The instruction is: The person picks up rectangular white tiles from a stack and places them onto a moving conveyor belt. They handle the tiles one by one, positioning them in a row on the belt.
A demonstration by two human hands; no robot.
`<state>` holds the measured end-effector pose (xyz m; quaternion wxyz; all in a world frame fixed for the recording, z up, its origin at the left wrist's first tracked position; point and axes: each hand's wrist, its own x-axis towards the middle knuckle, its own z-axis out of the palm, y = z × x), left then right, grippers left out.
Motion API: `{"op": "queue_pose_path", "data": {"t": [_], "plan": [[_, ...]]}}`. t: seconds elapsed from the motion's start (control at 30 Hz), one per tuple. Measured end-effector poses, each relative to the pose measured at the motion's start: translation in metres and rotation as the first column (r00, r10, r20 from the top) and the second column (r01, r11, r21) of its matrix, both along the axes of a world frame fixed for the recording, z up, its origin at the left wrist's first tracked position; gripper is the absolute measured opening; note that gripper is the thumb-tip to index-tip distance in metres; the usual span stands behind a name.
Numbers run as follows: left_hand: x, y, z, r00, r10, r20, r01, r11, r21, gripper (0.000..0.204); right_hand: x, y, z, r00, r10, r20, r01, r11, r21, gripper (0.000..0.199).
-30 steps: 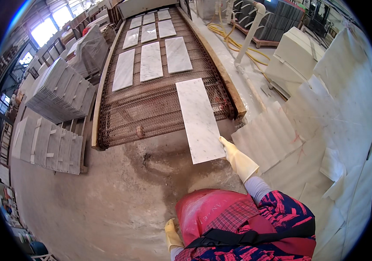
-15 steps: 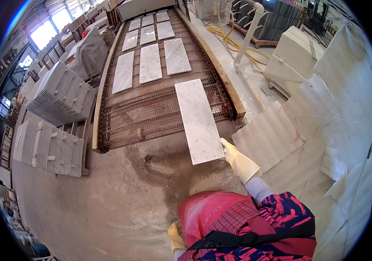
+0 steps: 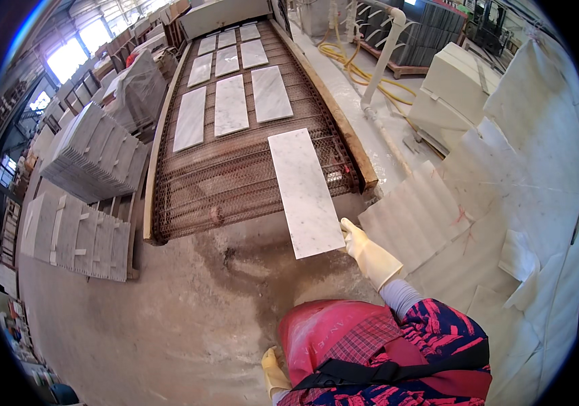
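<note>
My right hand point(image 3: 369, 254), in a cream-yellow rubber glove, grips the near right corner of a long white marble tile point(image 3: 305, 196). The tile's far part lies over the end of a mesh conveyor belt point(image 3: 195, 196), and its near part juts out past that end. Low in the picture, my left hand point(image 3: 274, 371) hangs beside a red apron point(image 3: 323, 331) in a matching glove. Its fingers are mostly hidden, and I see nothing held there. Farther up the belt, several marble tiles point(image 3: 231, 105) lie flat in rows.
Wooden rails point(image 3: 337, 108) border the belt. Tile stacks point(image 3: 90, 152) stand on pallets at left. White foam sheets point(image 3: 414, 210) lie at right, near a white pipe point(image 3: 382, 61) and yellow hose point(image 3: 350, 64). The concrete floor point(image 3: 161, 325) has a damp patch below the belt's end.
The tiles on the belt have come slightly nearer. The gripped tile and my right hand have shifted a little nearer and left. My left hand stays about where it was.
</note>
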<state>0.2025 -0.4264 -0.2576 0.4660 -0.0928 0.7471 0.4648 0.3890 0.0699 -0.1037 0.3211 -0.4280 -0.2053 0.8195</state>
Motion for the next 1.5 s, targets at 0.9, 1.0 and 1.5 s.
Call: {"op": "queue_pose_path", "data": {"t": [0.9, 1.0, 1.5], "plan": [[-0.010, -0.013, -0.040, 0.990, -0.119, -0.075, 0.124, 0.990, 0.064, 0.031, 0.014, -0.003, -0.007, 0.984, 0.042, -0.175, -0.046, 0.999, -0.018, 0.060], [-0.010, -0.013, -0.037, 0.994, -0.103, -0.033, 0.106, 0.989, 0.102, 0.033, 0.014, -0.008, 0.000, 0.984, 0.047, -0.170, -0.052, 0.998, -0.026, 0.060], [0.001, 0.017, 0.061, 0.911, -0.332, -0.243, 0.320, 0.943, -0.091, 0.045, 0.020, -0.021, 0.000, 0.959, -0.070, -0.274, 0.046, 0.995, -0.091, 0.059]]}}
